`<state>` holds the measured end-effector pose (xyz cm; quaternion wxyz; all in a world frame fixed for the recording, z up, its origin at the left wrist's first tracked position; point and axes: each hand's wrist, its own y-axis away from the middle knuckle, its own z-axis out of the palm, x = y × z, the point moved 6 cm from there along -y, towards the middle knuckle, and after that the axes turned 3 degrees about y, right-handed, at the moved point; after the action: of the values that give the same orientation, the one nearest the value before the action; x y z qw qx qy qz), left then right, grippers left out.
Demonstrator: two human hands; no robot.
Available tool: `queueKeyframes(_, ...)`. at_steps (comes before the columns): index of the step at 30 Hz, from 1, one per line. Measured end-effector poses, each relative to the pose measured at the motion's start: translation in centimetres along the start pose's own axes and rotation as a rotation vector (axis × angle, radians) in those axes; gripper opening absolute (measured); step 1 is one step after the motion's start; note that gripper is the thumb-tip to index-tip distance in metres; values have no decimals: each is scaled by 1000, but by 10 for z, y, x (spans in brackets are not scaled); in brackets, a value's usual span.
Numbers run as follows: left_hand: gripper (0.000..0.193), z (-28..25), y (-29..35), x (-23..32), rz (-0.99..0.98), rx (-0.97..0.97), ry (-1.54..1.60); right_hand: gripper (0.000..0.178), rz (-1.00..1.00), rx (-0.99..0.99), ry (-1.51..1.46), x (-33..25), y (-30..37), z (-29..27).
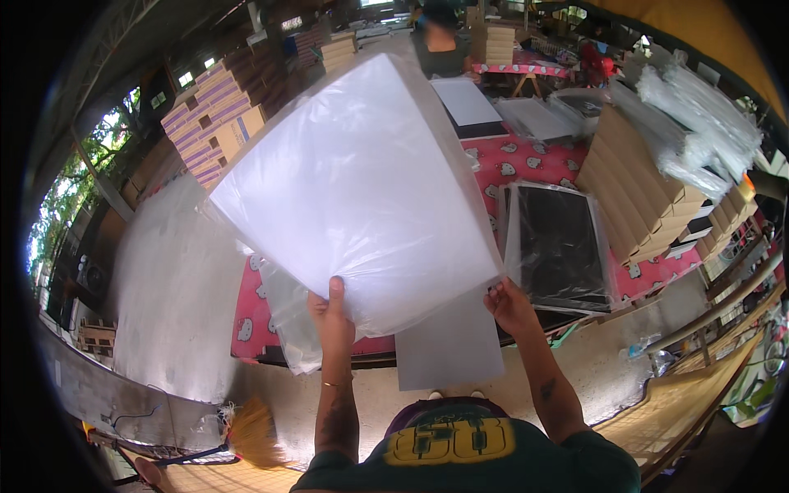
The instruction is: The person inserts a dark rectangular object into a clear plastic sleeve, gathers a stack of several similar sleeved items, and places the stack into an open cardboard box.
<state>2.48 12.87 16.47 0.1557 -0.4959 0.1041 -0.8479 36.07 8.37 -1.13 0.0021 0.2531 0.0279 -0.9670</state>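
A large white sheet in a clear plastic bag [353, 181] is held up in front of me, tilted, its far corner pointing away. My left hand [333, 319] grips its near left edge, thumb on top and fingers hidden beneath. At the near right corner, my right hand [511, 306] pinches the plastic. Below the bag hangs a grey sheet [450, 349] over the table's front edge; its upper part is hidden. To the left lie loose clear plastic bags [296, 333]. A stack of bagged black panels [559, 246] rests just right of my right hand.
The table wears a pink patterned cloth [534, 156]. Brown cartons [633, 189] stand at its right, with clear plastic packs [699, 115] on top. Boxes [214, 123] are piled at the back left. Another person [440, 49] is across the table. A broom [251, 431] lies lower left.
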Motion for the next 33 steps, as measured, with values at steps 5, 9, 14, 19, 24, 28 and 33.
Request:
queueKeyframes(5,37,22,-2,-11,-71,-8,40,32,-192,153,-48,-13,9,94)
queueKeyframes(9,37,52,9,-47,-258,-131,-52,34,-540,269,25,-48,-6,103)
queueKeyframes(14,36,63,58,-111,-473,-367,-191,32,-717,328,-20,-82,-6,86)
queueKeyframes(19,41,68,68,-129,-511,-351,-120,35,-773,401,-75,-83,1,59)
queueKeyframes(24,40,67,84,-149,-663,-535,-190,33,-821,554,-32,-88,10,22)
queueKeyframes(28,30,47,110,-162,-754,-687,-372,29,-911,676,-73,-106,23,-19)
queueKeyframes(33,19,-30,64,-153,-116,-557,-844,30,-982,955,38,-143,65,-80)
